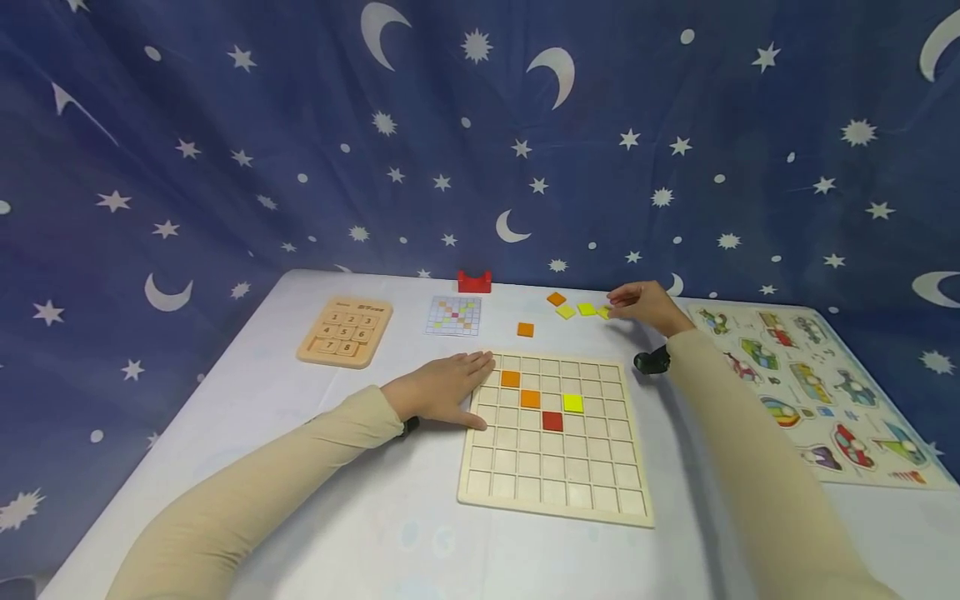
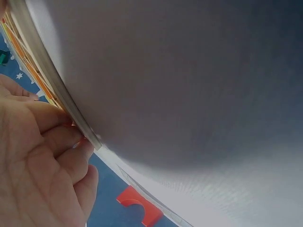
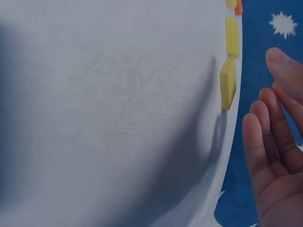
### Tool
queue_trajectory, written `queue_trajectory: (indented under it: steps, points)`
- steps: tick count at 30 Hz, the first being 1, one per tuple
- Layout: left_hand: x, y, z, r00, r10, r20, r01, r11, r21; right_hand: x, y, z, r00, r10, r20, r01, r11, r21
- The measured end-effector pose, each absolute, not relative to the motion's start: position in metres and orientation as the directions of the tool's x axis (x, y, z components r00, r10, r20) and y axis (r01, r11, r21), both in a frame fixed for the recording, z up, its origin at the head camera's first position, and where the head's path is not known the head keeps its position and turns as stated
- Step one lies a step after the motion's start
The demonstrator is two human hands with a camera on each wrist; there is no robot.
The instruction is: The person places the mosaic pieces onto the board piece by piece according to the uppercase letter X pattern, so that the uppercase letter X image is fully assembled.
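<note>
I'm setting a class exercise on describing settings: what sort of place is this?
Probably an indoor play corner: a moon-and-star backdrop, a number sliding puzzle and a grid board with coloured tiles all suggest it.

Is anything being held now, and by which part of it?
Nothing is held: the left hand only touches the left edge of the board; the right hand is near a yellow tile.

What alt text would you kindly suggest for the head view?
A person's left hand touches the left edge of a pale, square, wood-like grid board bearing four square tiles: two orange, one red, one yellow. The right hand is beside loose yellow square tiles on a white tabletop.
</note>
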State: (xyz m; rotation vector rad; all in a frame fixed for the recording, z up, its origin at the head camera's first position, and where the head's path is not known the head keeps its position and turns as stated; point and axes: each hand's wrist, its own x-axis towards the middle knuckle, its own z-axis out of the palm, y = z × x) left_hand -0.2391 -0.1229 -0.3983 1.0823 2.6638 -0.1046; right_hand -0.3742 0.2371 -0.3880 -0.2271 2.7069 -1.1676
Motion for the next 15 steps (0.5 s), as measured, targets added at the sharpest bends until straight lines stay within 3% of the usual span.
queue_trajectory:
  steps: [15]
  points:
    - [-0.238,-0.123,-0.396,-0.691,0.669,-0.273,0.689,0.724,0.029,-0.391,0.227,-0.405,-0.986,-0.108,-0.127,0.008,0.727,-0.687]
